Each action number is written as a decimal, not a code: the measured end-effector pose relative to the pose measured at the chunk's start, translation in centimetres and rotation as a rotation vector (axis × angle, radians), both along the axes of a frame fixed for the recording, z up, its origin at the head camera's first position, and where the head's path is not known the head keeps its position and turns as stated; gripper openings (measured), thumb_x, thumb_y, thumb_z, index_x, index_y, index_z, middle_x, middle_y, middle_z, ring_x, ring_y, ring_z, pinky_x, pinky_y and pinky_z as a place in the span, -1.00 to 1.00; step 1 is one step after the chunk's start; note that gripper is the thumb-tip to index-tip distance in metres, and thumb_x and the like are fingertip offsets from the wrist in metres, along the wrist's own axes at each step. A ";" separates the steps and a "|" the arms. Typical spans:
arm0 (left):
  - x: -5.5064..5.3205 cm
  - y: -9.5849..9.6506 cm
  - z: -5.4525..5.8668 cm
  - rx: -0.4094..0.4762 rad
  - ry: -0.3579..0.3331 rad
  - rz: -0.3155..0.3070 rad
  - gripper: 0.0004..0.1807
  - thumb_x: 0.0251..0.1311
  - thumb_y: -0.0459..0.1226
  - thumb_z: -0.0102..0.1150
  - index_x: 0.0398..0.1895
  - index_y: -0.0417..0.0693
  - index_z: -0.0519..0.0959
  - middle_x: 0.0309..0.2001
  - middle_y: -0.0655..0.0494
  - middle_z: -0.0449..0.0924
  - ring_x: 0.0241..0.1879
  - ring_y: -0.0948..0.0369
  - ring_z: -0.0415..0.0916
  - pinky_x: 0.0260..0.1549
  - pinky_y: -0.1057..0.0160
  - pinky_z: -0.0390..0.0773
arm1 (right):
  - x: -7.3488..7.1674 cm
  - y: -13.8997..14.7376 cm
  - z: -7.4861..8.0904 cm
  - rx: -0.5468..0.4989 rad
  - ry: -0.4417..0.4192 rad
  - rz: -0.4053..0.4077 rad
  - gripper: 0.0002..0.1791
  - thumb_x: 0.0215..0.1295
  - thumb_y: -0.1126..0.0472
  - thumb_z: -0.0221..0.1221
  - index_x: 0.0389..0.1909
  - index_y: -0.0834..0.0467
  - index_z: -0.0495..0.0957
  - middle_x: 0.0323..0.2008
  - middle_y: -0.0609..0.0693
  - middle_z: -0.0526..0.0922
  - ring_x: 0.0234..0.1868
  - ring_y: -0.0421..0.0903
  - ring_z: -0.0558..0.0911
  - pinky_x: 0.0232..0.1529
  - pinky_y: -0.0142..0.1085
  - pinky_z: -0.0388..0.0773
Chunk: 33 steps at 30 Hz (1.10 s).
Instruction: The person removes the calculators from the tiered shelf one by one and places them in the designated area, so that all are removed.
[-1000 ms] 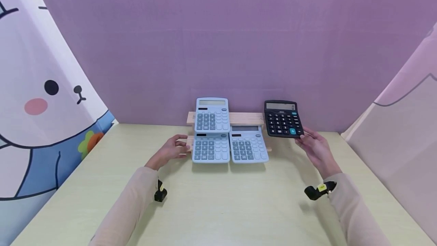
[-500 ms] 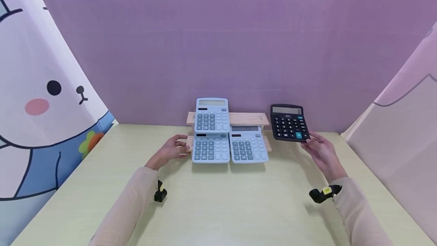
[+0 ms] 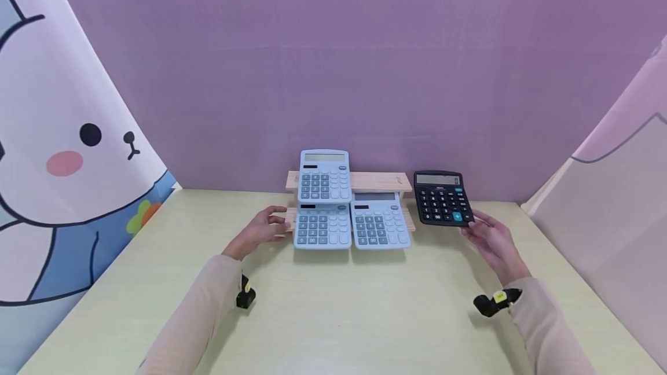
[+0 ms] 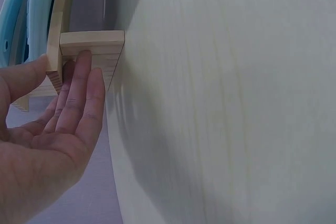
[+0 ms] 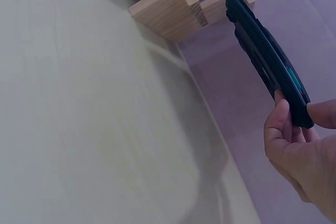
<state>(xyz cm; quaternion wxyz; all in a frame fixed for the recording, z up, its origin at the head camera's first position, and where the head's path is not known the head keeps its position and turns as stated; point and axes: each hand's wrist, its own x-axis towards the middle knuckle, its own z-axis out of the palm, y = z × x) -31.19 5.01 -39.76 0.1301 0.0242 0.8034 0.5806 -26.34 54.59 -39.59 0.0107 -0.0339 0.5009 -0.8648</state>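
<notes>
A black calculator with one teal key is pinched at its lower right corner by my right hand. It is raised off the table, just right of the wooden rack. In the right wrist view the calculator shows edge-on, thumb on one side and fingers on the other. My left hand holds the rack's left end, thumb and fingers on either side of a wooden bar. On the rack lean three light blue calculators: an upper left one, a lower left one and a lower right one.
The pale wood table extends in front of the rack. Behind it rises a purple backdrop. A cartoon-printed cloth hangs at the left, and a pale cloth at the right.
My right hand has moved the black calculator rightward and down, away from the rack's right end, uncovering the end of the upper bar. The left hand and the blue calculators stay put.
</notes>
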 end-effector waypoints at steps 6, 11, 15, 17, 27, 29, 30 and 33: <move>0.1 0.0 0.0 -0.006 -0.001 0.001 -0.39 0.24 -0.39 0.00 0.33 -0.17 0.06 0.13 -0.26 0.31 0.00 -0.03 0.47 -0.01 0.07 0.56 | -0.1 0.1 -0.8 0.015 -0.038 -0.012 -0.62 0.26 0.59 -0.18 -0.20 0.14 0.50 -0.34 0.01 0.66 -0.33 -0.15 0.64 -0.22 -0.40 0.62; 0.2 0.1 0.2 -0.013 -0.003 0.008 -0.40 0.24 -0.39 -0.01 0.33 -0.16 0.06 0.13 -0.26 0.30 0.01 -0.03 0.47 0.00 0.07 0.56 | -0.1 0.1 -1.5 0.103 -0.078 -0.045 -0.65 0.25 0.57 -0.15 -0.22 0.10 0.47 -0.37 -0.05 0.65 -0.34 -0.19 0.63 -0.21 -0.43 0.62; 0.2 0.1 0.2 -0.015 -0.001 0.009 -0.40 0.24 -0.39 -0.01 0.33 -0.16 0.06 0.12 -0.25 0.31 0.01 -0.03 0.47 0.00 0.07 0.56 | -0.1 0.0 -1.9 0.133 -0.115 -0.054 -0.66 0.24 0.57 -0.14 -0.18 0.11 0.42 -0.36 -0.06 0.63 -0.32 -0.21 0.61 -0.17 -0.43 0.61; 0.2 0.1 0.2 -0.011 -0.001 0.010 -0.40 0.24 -0.39 0.00 0.33 -0.16 0.07 0.12 -0.25 0.31 0.01 -0.03 0.47 0.00 0.08 0.56 | -0.2 0.0 -2.1 0.150 -0.136 -0.056 -0.67 0.25 0.56 -0.14 -0.12 0.14 0.39 -0.35 -0.07 0.62 -0.31 -0.22 0.61 -0.16 -0.44 0.61; 0.0 0.1 0.1 -0.013 -0.007 0.015 -0.41 0.24 -0.40 0.00 0.32 -0.15 0.08 0.10 -0.23 0.32 -0.01 -0.02 0.47 -0.04 0.11 0.59 | -0.4 0.1 -2.8 0.194 -0.150 -0.083 -0.66 0.23 0.56 -0.11 -0.10 0.13 0.37 -0.39 -0.11 0.63 -0.35 -0.24 0.61 -0.22 -0.45 0.61; 0.0 0.1 0.1 -0.015 -0.007 0.016 -0.41 0.24 -0.40 0.00 0.32 -0.14 0.09 0.10 -0.23 0.33 -0.01 -0.01 0.47 -0.04 0.11 0.59 | -0.5 0.1 -2.9 0.183 -0.145 -0.083 -0.66 0.23 0.57 -0.13 -0.16 0.10 0.40 -0.40 -0.10 0.64 -0.36 -0.23 0.62 -0.24 -0.45 0.62; 0.0 0.1 0.1 -0.015 -0.007 0.016 -0.41 0.24 -0.39 0.00 0.32 -0.14 0.09 0.10 -0.23 0.33 -0.01 -0.01 0.47 -0.04 0.11 0.59 | -0.5 0.1 -3.0 0.177 -0.140 -0.079 -0.65 0.22 0.57 -0.12 -0.18 0.09 0.42 -0.40 -0.09 0.64 -0.37 -0.23 0.62 -0.24 -0.44 0.62; -0.1 0.0 0.0 -0.014 -0.006 0.016 -0.41 0.23 -0.39 0.01 0.32 -0.14 0.09 0.10 -0.23 0.33 -0.02 0.00 0.48 -0.04 0.10 0.59 | -0.6 0.2 -3.5 0.184 -0.108 -0.081 -0.67 0.20 0.55 -0.06 -0.20 0.08 0.44 -0.41 -0.09 0.64 -0.36 -0.23 0.63 -0.25 -0.44 0.63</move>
